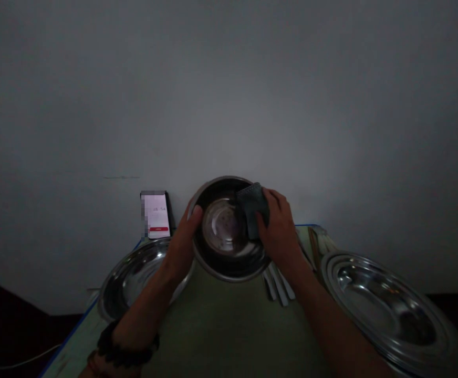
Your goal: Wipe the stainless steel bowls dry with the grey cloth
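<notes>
A round metal bowl (221, 228) is held up over the table, tilted so that its inside faces me. My left hand (184, 236) grips its left rim, with the thumb on the inner edge and the other fingers hidden behind. A dark grey-green cloth (251, 210) is pinched in my right hand (279, 226) and lies against the bowl's inner right wall. Pale spots show on the bowl's bottom.
On the left stands a large metal basin (128, 281), with a lit phone (158, 215) upright behind it. Several knives (279, 286) and wooden chopsticks (314, 247) lie beyond my right forearm. Stacked metal basins (386, 310) sit at the right of the green table (229, 331); a wall (229, 105) rises behind.
</notes>
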A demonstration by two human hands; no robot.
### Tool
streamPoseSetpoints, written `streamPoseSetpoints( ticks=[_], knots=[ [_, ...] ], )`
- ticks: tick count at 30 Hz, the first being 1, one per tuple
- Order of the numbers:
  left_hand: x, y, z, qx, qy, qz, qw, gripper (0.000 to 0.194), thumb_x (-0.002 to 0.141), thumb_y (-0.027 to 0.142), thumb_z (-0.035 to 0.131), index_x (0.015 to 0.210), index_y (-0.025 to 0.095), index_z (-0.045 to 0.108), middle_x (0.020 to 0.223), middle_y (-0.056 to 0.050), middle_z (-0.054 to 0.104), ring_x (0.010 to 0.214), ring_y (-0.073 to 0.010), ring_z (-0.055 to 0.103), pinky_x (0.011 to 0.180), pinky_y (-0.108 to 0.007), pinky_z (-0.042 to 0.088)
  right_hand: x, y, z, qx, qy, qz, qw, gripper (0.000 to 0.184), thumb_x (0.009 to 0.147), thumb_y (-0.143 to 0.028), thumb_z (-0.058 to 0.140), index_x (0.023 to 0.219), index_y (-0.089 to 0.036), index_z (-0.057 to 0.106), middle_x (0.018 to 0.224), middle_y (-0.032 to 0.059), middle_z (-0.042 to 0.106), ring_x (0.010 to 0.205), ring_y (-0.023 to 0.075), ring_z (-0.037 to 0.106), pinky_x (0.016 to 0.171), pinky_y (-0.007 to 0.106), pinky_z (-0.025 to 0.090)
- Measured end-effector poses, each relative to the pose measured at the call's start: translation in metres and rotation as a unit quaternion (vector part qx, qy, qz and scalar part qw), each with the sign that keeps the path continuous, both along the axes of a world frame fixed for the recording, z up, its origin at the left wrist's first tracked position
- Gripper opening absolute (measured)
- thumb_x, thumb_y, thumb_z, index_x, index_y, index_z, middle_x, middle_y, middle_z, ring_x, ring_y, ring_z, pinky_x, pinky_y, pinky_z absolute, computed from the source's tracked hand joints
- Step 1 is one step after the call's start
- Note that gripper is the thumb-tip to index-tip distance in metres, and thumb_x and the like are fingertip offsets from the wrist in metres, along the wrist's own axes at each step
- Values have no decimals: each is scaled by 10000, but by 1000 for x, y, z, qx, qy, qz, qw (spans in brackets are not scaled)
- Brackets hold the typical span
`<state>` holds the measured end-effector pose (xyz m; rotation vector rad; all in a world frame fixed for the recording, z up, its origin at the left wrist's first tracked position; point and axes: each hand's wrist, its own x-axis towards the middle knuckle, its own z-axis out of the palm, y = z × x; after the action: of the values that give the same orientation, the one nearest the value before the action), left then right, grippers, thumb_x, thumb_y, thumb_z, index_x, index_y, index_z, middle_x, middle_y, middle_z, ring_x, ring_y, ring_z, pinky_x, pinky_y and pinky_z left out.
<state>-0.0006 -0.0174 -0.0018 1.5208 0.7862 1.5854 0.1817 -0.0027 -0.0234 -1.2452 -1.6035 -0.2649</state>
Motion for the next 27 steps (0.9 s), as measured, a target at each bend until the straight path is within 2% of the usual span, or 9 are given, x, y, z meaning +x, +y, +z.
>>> streamPoseSetpoints(
  ticks=[4,8,12,16,21,24,27],
  knots=[
    [0,-3,4,36,16,73,997,468,908,502,465,1292,253,564,1297,-51,624,1293,-278,484,1107,-445,358,-7,-4,0,9,-37,-22,999,379,879,-146,472,1239,-116,583,1329,172,540,1245,293,476,1044,516,412],
    [2,-4,4,67,61,126,988,483,941,482,408,1358,252,490,1391,-48,544,1329,-240,439,1130,-387,320,-12,-7,-2,-35,-99,6,994,452,882,-69,376,1303,-44,537,1422,194,478,1317,295,436,1060,485,418],
    [5,-6,2,70,78,112,988,498,948,472,402,1394,254,447,1431,-40,509,1337,-227,429,1138,-374,308,-15,-7,-8,-86,-159,17,983,533,821,14,349,1323,-32,522,1467,169,433,1387,322,346,1076,515,395],
    [11,-11,0,68,98,69,990,511,947,467,407,1418,269,414,1466,-25,476,1365,-230,391,1152,-387,286,-15,-2,-17,-93,-174,76,977,592,764,58,337,1323,-15,518,1461,188,429,1406,287,320,1126,493,341],
    [12,-12,-4,33,114,19,993,544,942,487,402,1441,272,380,1493,-30,442,1393,-263,344,1165,-440,253,-13,3,-17,-81,-74,151,982,538,816,6,320,1311,-10,530,1438,191,455,1381,229,369,1150,417,319],
    [11,-11,-7,10,106,-19,994,550,949,492,376,1450,264,373,1516,-32,408,1416,-259,299,1180,-435,213,-20,-5,-9,-81,17,201,976,498,844,-41,344,1271,-106,590,1394,137,521,1327,197,453,1138,422,335],
    [11,-8,-9,-22,96,-58,993,545,952,497,364,1440,258,395,1499,-37,434,1423,-243,287,1186,-426,198,-33,-15,-3,-90,122,242,958,399,872,-133,430,1209,-178,640,1307,94,611,1253,197,541,1098,434,396]
  ],
)
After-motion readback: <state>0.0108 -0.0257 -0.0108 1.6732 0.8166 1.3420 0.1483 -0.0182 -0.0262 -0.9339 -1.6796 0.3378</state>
